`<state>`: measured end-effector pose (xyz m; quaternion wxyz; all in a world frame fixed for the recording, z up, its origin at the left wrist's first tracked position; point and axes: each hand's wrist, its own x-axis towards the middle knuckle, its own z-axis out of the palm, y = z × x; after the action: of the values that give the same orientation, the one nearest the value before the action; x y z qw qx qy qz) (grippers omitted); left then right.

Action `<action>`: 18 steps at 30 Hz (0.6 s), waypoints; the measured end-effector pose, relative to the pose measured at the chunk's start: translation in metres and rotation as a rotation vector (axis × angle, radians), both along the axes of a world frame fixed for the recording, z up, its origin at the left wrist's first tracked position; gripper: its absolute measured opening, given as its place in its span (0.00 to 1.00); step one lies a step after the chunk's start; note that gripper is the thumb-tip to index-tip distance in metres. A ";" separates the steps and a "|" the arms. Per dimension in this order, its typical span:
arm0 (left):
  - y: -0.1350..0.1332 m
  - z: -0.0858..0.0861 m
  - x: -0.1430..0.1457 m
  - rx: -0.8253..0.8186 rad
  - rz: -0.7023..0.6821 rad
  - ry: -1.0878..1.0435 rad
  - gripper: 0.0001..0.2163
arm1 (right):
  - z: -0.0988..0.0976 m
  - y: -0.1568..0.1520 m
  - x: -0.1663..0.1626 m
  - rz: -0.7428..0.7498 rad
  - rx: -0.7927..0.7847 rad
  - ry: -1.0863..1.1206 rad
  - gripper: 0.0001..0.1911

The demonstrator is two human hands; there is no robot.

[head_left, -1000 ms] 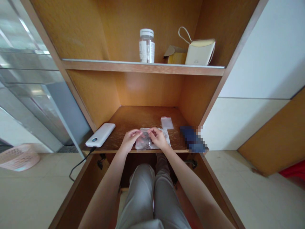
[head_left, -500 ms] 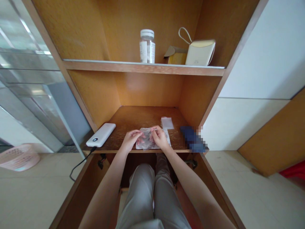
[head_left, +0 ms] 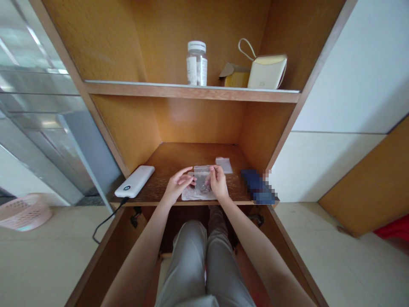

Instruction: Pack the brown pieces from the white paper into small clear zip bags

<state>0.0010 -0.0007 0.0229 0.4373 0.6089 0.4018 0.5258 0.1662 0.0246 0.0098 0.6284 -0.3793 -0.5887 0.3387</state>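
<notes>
A small clear zip bag [head_left: 202,175] stands raised at the shelf's front edge, pinched at its right side by my right hand [head_left: 218,184]. My left hand [head_left: 178,184] is just left of the bag, thumb and forefinger apart, holding nothing; some of its fingertips come close to the bag's left edge, and whether they touch I cannot tell. Beneath both hands lies a larger crumpled clear plastic bag [head_left: 194,196] on the wooden shelf. Another small zip bag [head_left: 224,164] with a reddish seal line lies flat just behind my right hand.
A white power bank [head_left: 136,181] with a black cable lies at left, a pixelated dark blue object [head_left: 257,185] at right. The upper shelf [head_left: 191,91] bears a clear jar [head_left: 197,64], a yellow box [head_left: 236,76] and a cream pouch [head_left: 267,72]. Cabinet doors stand open below.
The small zip bag now shows upright and spread flat between my hands. My left fingers have opened away from it, while my right hand has shifted slightly right, gripping its edge.
</notes>
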 end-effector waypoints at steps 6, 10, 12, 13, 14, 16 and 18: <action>-0.005 0.002 0.011 0.047 -0.012 0.094 0.17 | 0.004 -0.003 0.000 0.002 0.008 -0.012 0.14; -0.003 0.010 0.012 0.085 0.053 0.026 0.17 | 0.001 -0.002 -0.001 0.037 -0.024 -0.020 0.14; 0.003 0.014 0.007 0.101 0.141 -0.007 0.19 | -0.001 0.000 -0.002 0.062 -0.050 -0.009 0.14; 0.008 0.015 0.003 0.118 0.211 -0.017 0.19 | -0.002 0.000 -0.003 0.069 -0.056 -0.001 0.14; 0.014 0.015 -0.001 0.139 0.294 -0.018 0.18 | -0.003 0.001 -0.003 0.072 -0.056 0.005 0.14; 0.027 0.013 -0.010 0.165 0.436 0.010 0.16 | -0.004 0.002 -0.003 0.083 -0.047 0.013 0.14; 0.040 0.006 -0.018 0.146 0.502 0.096 0.16 | -0.005 0.002 -0.003 0.095 -0.042 0.015 0.14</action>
<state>-0.0172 0.0393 0.0290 0.2285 0.5442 0.5218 0.6159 0.1628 0.0269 0.0050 0.6078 -0.3615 -0.5942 0.3832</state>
